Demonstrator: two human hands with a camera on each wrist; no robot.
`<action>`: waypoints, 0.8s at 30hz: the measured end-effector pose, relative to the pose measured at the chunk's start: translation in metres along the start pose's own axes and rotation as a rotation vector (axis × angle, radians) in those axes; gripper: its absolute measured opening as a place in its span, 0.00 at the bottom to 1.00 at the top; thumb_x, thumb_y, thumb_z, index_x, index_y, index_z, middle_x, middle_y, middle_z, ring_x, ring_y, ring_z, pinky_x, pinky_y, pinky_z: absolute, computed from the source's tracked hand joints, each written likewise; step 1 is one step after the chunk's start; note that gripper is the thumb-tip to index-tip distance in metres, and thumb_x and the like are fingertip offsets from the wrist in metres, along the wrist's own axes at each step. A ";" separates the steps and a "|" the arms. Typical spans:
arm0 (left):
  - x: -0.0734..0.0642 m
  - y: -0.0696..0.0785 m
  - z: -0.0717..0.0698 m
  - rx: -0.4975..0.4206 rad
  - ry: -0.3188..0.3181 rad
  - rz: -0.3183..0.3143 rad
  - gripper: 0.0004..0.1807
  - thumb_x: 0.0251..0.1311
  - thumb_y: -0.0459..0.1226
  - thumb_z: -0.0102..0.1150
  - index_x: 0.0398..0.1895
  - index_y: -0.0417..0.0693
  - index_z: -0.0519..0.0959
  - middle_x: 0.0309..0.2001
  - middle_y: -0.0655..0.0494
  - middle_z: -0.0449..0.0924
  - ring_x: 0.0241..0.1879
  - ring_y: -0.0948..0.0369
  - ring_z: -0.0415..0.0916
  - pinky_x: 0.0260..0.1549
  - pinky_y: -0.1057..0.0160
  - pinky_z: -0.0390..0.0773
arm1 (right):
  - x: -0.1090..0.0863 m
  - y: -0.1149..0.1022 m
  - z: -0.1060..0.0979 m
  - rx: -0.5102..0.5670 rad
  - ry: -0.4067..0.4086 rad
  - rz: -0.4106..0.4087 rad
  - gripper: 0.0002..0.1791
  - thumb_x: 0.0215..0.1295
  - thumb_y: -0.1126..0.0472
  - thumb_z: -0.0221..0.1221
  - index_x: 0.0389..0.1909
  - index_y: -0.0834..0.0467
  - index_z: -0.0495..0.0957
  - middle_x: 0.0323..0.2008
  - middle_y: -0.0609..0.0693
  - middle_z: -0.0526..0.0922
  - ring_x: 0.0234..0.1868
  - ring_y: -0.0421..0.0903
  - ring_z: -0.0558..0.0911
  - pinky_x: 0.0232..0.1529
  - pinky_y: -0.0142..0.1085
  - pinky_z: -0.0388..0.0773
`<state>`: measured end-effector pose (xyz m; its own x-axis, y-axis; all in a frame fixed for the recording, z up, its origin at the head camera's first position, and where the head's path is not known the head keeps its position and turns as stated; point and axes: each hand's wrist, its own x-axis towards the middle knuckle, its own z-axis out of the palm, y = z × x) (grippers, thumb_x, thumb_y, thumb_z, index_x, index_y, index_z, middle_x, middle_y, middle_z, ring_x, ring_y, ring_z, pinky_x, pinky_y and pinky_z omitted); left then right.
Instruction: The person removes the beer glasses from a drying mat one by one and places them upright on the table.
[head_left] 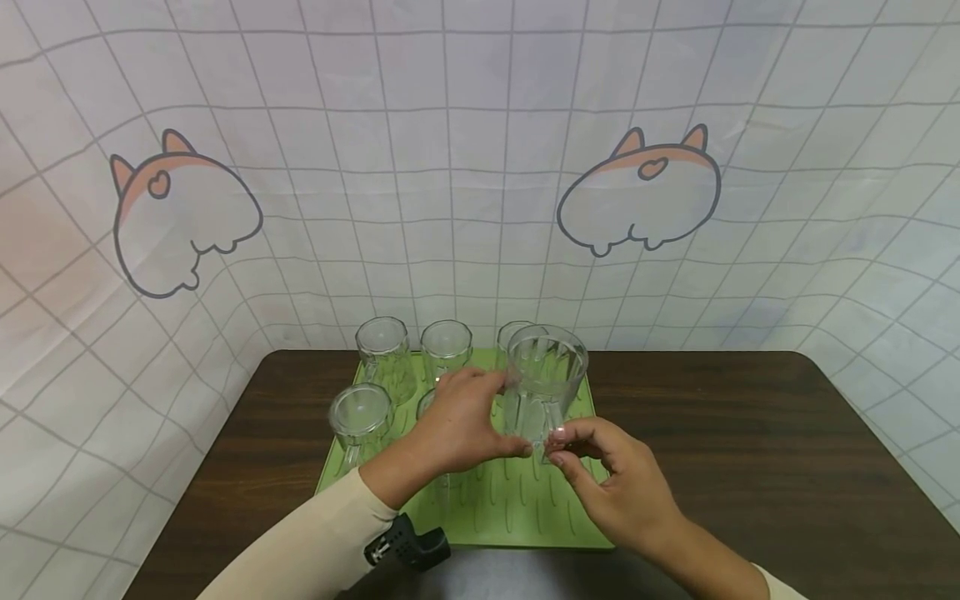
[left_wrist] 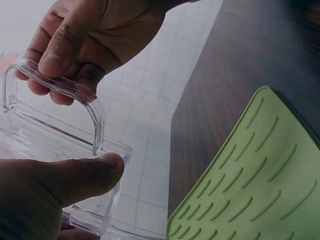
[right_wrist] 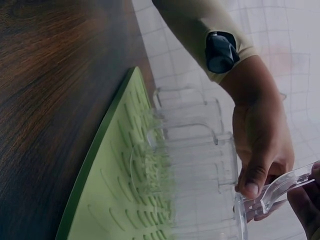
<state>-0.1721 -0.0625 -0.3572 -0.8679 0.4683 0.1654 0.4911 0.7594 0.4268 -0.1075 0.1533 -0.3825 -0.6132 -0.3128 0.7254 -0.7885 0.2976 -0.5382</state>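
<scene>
Both hands hold one clear mug (head_left: 551, 362) above the front right part of a green ridged mat (head_left: 517, 508). My left hand (head_left: 461, 425) grips the mug's body from the left, with its thumb (left_wrist: 95, 172) along the side near the handle's end. My right hand (head_left: 618, 479) pinches the mug's handle (left_wrist: 97, 122) between thumb and fingers. Several similar clear mugs stand on the mat: a back left mug (head_left: 384, 362), a back middle mug (head_left: 446, 343), a front left mug (head_left: 362, 417), and others partly hidden behind the left hand and the held mug.
The mat lies on a dark wooden table (head_left: 712, 442), whose surface shows on both sides of it. A white grid-patterned cloth (head_left: 480, 208) with cartoon animal prints hangs behind and around the table. A black wrist camera (head_left: 408, 546) sits on the left sleeve.
</scene>
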 end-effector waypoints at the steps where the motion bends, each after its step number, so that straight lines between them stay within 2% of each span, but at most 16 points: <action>1: 0.000 0.000 0.000 0.005 0.001 0.003 0.45 0.46 0.56 0.81 0.68 0.48 0.76 0.52 0.53 0.83 0.62 0.47 0.71 0.67 0.39 0.60 | 0.000 0.000 0.000 -0.008 0.002 -0.001 0.24 0.51 0.84 0.68 0.46 0.61 0.78 0.40 0.51 0.84 0.39 0.44 0.86 0.45 0.28 0.81; 5: 0.000 0.001 -0.001 0.005 0.007 0.014 0.45 0.48 0.56 0.80 0.68 0.48 0.76 0.53 0.55 0.83 0.62 0.49 0.72 0.66 0.39 0.61 | -0.002 0.002 -0.002 -0.047 0.006 -0.002 0.24 0.50 0.83 0.69 0.45 0.60 0.78 0.40 0.49 0.83 0.39 0.43 0.86 0.43 0.27 0.80; 11: -0.008 -0.001 -0.008 -0.021 0.036 0.022 0.44 0.51 0.55 0.78 0.70 0.48 0.73 0.58 0.57 0.81 0.65 0.49 0.70 0.67 0.40 0.60 | -0.009 0.008 -0.012 -0.077 0.002 0.027 0.25 0.49 0.84 0.69 0.46 0.60 0.78 0.41 0.50 0.84 0.39 0.44 0.87 0.41 0.27 0.81; 19: -0.028 -0.011 -0.023 -0.023 0.126 0.061 0.40 0.55 0.51 0.78 0.68 0.47 0.75 0.61 0.55 0.79 0.68 0.48 0.68 0.68 0.42 0.61 | -0.017 0.015 -0.031 -0.166 0.011 0.095 0.24 0.50 0.84 0.69 0.44 0.60 0.78 0.41 0.47 0.84 0.39 0.40 0.86 0.42 0.25 0.81; 24: -0.046 -0.025 -0.026 0.019 0.192 0.124 0.36 0.55 0.48 0.78 0.65 0.46 0.76 0.61 0.53 0.79 0.68 0.47 0.67 0.67 0.41 0.62 | -0.023 0.021 -0.044 -0.206 0.017 0.132 0.23 0.49 0.84 0.70 0.43 0.61 0.79 0.39 0.46 0.84 0.39 0.38 0.86 0.40 0.25 0.81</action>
<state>-0.1468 -0.1148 -0.3527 -0.7979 0.4656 0.3828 0.5949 0.7106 0.3757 -0.1079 0.2060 -0.3913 -0.7079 -0.2439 0.6629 -0.6742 0.5132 -0.5311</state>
